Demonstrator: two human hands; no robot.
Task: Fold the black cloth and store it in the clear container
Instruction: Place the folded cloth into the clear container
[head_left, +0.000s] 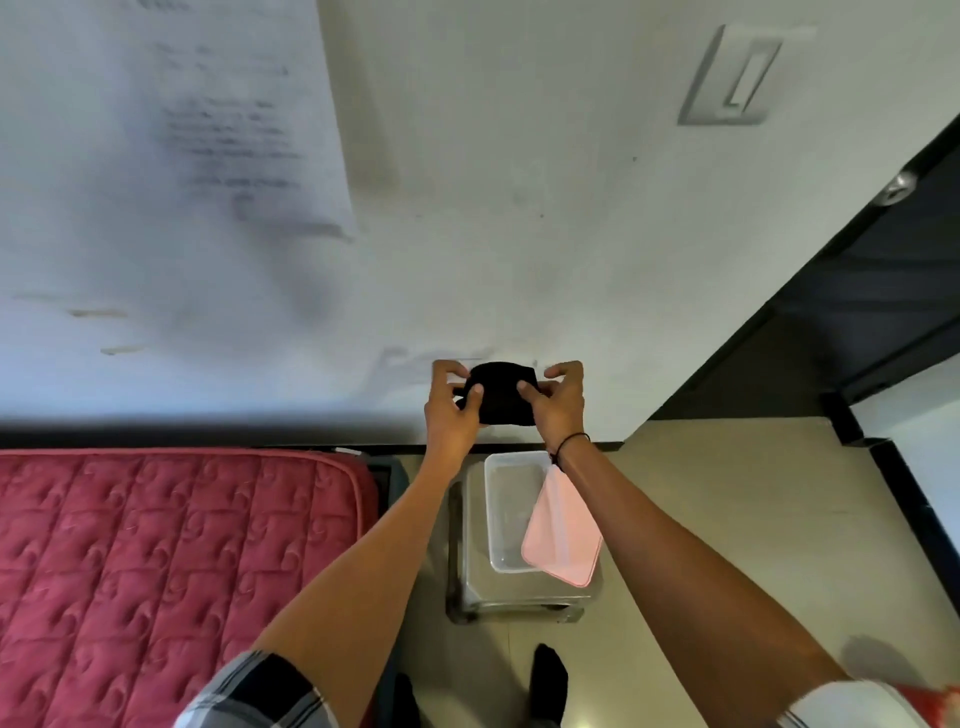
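**Q:** What are your hands doing?

**A:** Both arms are stretched out in front of me. My left hand (452, 405) pinches the left end of the black cloth (501, 389), thumb on the near side, fingers curled over the top. My right hand (558, 405) grips the right end the same way. Neither is open – both are closed on fabric.

**Q:** Where's the cloth?

**A:** In the air btwn my hands, bunched into a small dark bundle in front of a pale wall (519, 234). It's up away from the clear container (511, 499), not touching it.

**Q:** Counts?

**A:** 2 hands, 1 cloth, 1 container w/ no lid on. There's 1 pink lid (563, 535), tilted against the container's right rim. Both sit on 1 small metal stool (472, 545). To the left is 1 red quilted mattress (156, 545) – and 1 thin black band (571, 444) is on my right wrist.
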